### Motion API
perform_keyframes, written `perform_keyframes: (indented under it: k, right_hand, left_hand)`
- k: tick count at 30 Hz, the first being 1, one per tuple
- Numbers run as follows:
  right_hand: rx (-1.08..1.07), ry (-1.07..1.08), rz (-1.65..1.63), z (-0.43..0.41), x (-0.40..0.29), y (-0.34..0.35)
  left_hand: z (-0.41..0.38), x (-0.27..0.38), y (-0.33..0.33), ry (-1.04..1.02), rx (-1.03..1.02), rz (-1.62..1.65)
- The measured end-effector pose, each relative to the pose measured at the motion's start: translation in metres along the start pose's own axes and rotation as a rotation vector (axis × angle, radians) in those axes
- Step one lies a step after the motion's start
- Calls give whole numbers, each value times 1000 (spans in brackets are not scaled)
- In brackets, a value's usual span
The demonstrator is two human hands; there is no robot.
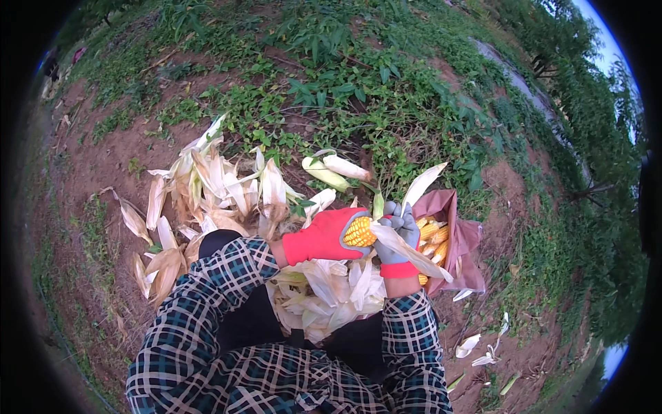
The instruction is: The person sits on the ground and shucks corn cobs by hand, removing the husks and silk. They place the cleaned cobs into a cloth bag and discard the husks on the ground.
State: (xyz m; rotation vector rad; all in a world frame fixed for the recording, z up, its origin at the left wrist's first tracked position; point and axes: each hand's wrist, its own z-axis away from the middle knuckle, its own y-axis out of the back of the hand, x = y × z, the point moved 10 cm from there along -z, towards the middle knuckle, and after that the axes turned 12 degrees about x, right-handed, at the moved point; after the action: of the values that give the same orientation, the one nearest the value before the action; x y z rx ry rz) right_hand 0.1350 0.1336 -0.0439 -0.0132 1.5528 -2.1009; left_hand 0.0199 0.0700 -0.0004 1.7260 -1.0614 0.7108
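My left hand [331, 235], in a red and grey work glove, is closed around an ear of yellow corn [359, 232]. Its kernels are bare, and pale husk leaves [408, 251] hang from its base to the right. At that base my right hand [399, 233], gloved the same way, has its fingers closed on the husk, one leaf of which stands up above them. Just right of my right hand lies a reddish-brown sack [457, 253] with several husked yellow ears [437, 240] in its mouth. Loose husks [331, 295] are heaped between my legs.
A pile of ears in dry husks [217, 181] lies on the soil at the left. Two ears in green-white husk [327, 174] lie ahead, among low green weeds [331, 93]. Husk scraps [468, 345] are scattered at the lower right. Trees stand along the right side.
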Motion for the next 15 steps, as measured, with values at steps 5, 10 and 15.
perform_keyframes:
  k: [5, 10, 15]
  right_hand:
    - [-39, -257, 60, 4, 19, 4]
    - [-216, -502, 77, 20, 33, 2]
    - [41, -110, 413, 16, 30, 8]
  left_hand:
    - [6, 7, 1, -30, -85, 63]
    - [9, 32, 5, -82, -244, 168]
    - [-3, 14, 13, 40, -204, 375]
